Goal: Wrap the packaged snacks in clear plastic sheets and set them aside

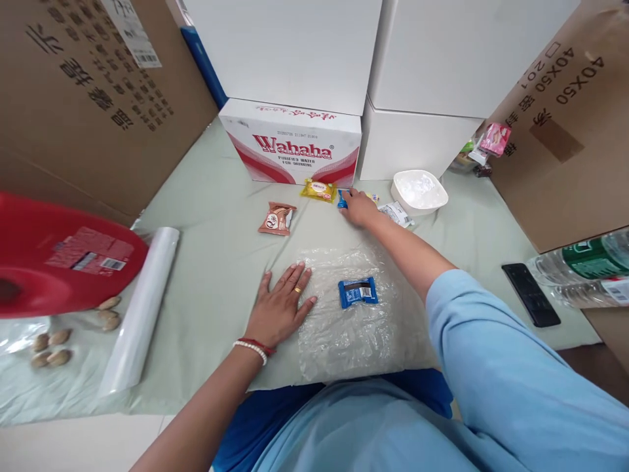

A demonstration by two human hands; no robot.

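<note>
My left hand (280, 305) lies flat with fingers spread, at the left edge of a clear plastic sheet or bag (339, 351). A blue wrapped snack (358, 292) rests on that plastic. Farther off, my right hand (361, 207) reaches forward with its fingers closed on a second blue snack packet (343, 199), partly hidden by the fingers. Just left of it sits a yellow snack packet (318, 190). A brown snack packet (278, 219) lies nearer me and further left. Beside my right wrist is a white packet (397, 214), with another small packet partly covered.
A white bowl (420, 191) stands right of the packets. Behind them is a Wahaha water carton (299, 147). On the left are a red jug (63, 255), a plastic roll (142, 308) and several walnuts (59, 356); on the right, a phone (531, 295) and plastic bottles (580, 262).
</note>
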